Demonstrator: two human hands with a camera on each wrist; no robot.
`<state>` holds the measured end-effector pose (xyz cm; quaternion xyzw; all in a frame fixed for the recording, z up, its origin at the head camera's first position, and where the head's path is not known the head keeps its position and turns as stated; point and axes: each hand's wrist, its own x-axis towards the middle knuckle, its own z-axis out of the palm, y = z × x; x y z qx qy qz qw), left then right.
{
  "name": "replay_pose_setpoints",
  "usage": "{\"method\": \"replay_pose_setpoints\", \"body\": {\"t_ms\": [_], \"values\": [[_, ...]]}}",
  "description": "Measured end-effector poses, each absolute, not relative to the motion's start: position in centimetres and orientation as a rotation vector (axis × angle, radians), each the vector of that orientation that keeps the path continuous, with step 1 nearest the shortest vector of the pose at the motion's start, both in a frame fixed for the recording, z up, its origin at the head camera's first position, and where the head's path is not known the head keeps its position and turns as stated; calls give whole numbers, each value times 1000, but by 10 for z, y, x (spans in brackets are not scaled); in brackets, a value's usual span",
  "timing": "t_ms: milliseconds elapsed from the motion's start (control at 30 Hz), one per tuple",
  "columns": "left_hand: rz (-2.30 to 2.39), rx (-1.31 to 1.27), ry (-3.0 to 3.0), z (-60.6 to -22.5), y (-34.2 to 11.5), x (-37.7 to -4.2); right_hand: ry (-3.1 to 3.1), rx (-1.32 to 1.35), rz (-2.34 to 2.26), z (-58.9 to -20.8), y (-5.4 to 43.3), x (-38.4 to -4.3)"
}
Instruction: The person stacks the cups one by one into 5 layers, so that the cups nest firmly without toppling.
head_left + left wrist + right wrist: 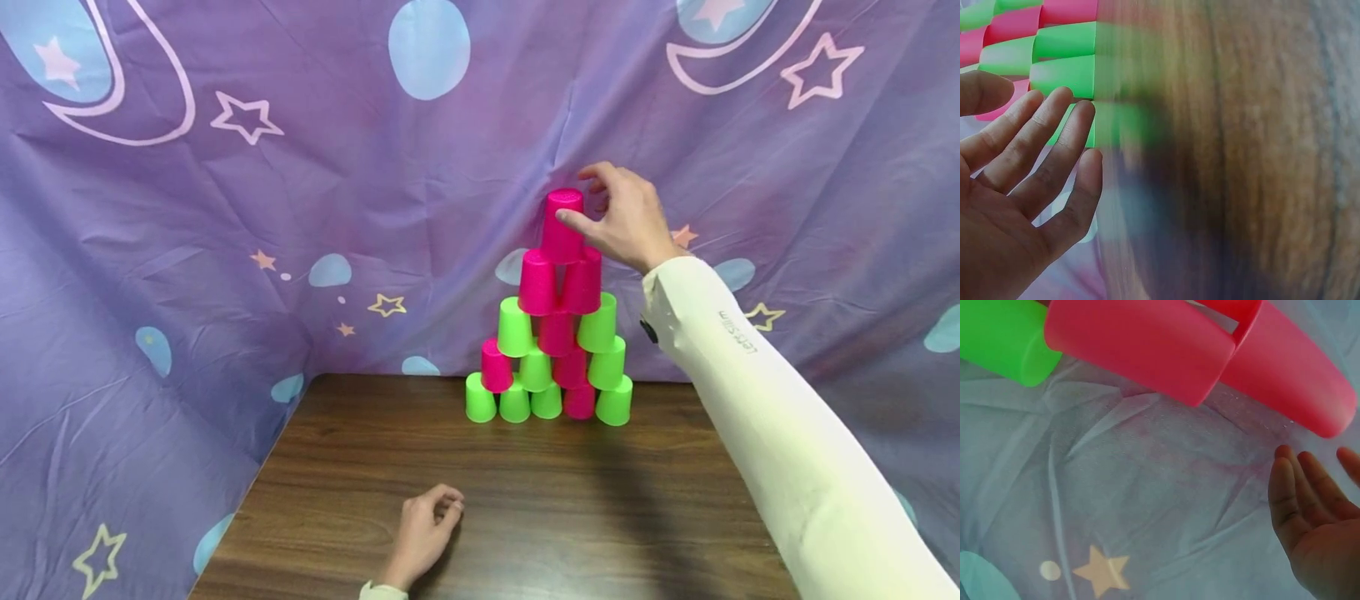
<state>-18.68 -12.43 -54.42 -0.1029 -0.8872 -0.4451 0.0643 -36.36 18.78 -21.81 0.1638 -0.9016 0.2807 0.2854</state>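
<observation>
A pyramid of upside-down pink and green cups stands at the back of the table. One pink cup [561,247] forms its peak, bridging two pink cups [537,285] below. Beside that peak is my right hand [633,218], thumb and fingers spread apart around its right side. The right wrist view shows a gap between the fingertips [1282,467] and the cup. My left hand [420,533] rests on the table in front of the pyramid, fingers loosely bent and holding nothing. In the left wrist view its palm is turned up to the camera.
The dark wooden table [360,467] ends at a purple curtain [465,183] with moons and stars, hanging close behind the cups. Green cups [481,398] and pink ones mix in the lower rows. My right sleeve [780,417] reaches across the table's right side.
</observation>
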Motion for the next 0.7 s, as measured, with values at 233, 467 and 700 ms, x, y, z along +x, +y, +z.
{"method": "replay_pose_setpoints", "body": {"t_ms": [233,467,700], "values": [[-1271,-293,-2714,-544,-130,-187,-2382,363,690,-240,212,-335],[-1186,-296,-2715,-541,-134,-186,-2347,342,714,-292,233,-299],[-1104,-252,-2717,-535,-137,-188,-2408,408,758,-370,221,-261]]}}
